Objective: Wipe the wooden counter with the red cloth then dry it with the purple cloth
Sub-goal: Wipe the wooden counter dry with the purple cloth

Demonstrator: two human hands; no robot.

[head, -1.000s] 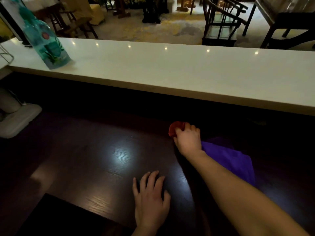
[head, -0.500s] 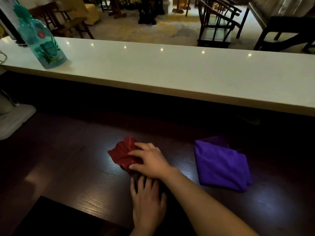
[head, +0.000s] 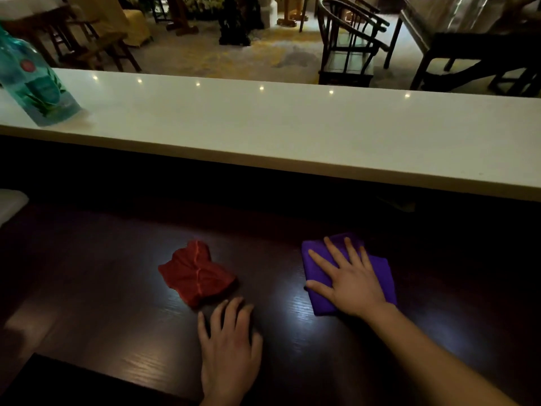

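Observation:
The red cloth (head: 196, 274) lies crumpled and alone on the dark wooden counter (head: 96, 291), left of centre. My left hand (head: 229, 351) rests flat on the wood just below it, fingers apart, not touching the cloth. The folded purple cloth (head: 317, 266) lies to the right. My right hand (head: 349, 278) lies palm down on top of it with the fingers spread, covering its middle.
A raised white bar top (head: 292, 133) runs across behind the wooden counter. A blue-green glass bottle (head: 32, 86) stands on its left end. A white object (head: 10, 203) sits at the counter's left edge. Dark chairs (head: 351, 45) and tables stand beyond.
My right hand dragged the red cloth leftward, let it go, then moved right and now lies on the purple cloth. My left hand stayed put.

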